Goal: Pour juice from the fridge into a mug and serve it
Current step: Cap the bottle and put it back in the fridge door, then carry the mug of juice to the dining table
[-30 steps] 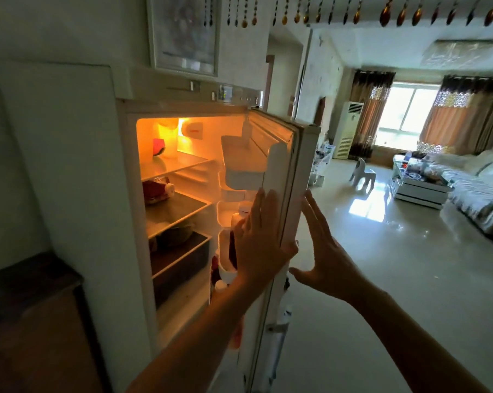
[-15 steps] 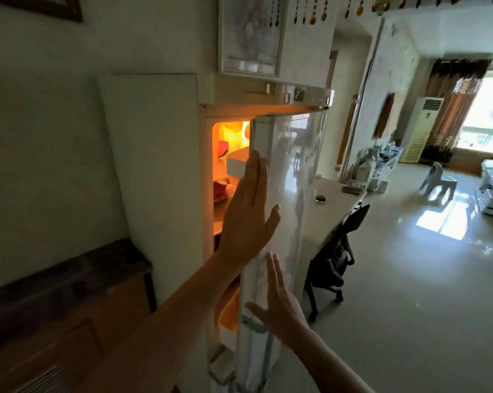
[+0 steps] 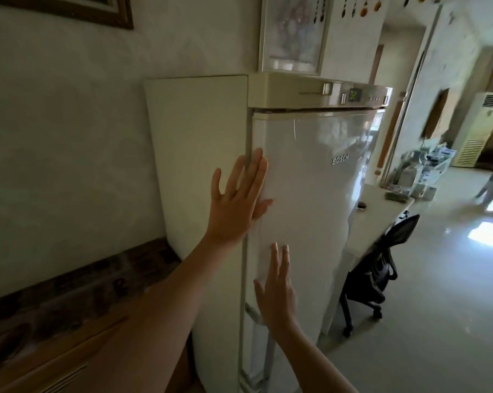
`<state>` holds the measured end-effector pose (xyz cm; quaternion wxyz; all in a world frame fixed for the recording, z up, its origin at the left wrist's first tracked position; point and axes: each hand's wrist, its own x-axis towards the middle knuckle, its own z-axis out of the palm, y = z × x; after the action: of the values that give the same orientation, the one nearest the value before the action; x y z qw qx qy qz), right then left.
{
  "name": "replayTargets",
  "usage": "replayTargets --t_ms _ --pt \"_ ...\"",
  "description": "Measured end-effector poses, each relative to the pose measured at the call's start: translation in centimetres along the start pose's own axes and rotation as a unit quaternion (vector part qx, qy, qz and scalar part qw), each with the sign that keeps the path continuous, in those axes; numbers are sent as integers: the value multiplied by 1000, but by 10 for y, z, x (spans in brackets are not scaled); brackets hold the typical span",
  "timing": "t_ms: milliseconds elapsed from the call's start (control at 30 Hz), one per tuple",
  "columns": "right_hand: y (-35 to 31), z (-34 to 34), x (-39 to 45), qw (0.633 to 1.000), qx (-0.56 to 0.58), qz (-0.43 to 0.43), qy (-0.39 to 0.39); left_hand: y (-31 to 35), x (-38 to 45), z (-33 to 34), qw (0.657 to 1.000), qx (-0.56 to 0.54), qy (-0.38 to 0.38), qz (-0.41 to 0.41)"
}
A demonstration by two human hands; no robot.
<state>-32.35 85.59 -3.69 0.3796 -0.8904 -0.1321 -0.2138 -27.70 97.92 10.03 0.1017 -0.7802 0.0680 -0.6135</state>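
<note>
Fridge door (image 3: 310, 194) now shut, flat under spread left hand (image 3: 236, 202) and right hand (image 3: 276, 293).

fridge (image 3: 310, 194) glossy cream-white, silver lettering, green digits on its display (image 3: 353, 95). office chair (image 3: 381, 268) black; desk (image 3: 381, 199) white. sideboard (image 3: 55, 307) dark brown (mottled top, lighter wood front).

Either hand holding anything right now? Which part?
Nothing held. Left hand and right hand lie flat, fingers spread, against the fridge door near its left edge.
</note>
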Motion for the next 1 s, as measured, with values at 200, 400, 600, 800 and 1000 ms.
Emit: replayTargets --t_ms 200,400,600,800,1000 --pt "-7 8 5 1000 -13 11 -2 -2 -1 8 1000 21 8 -4" --pt "0 -11 8 997 -60 13 -40 4 1 -6 999 -5 -14 -32" --pt "13 -75 9 984 -142 -47 -98 37 6 -44 988 -116 -73 -76" --pt "43 -186 -9 980 -180 -13 -88 106 13 -86 929 -266 -247 -71" --pt "88 -296 -50 979 -189 60 -56 179 9 -100 845 -379 -377 -22"
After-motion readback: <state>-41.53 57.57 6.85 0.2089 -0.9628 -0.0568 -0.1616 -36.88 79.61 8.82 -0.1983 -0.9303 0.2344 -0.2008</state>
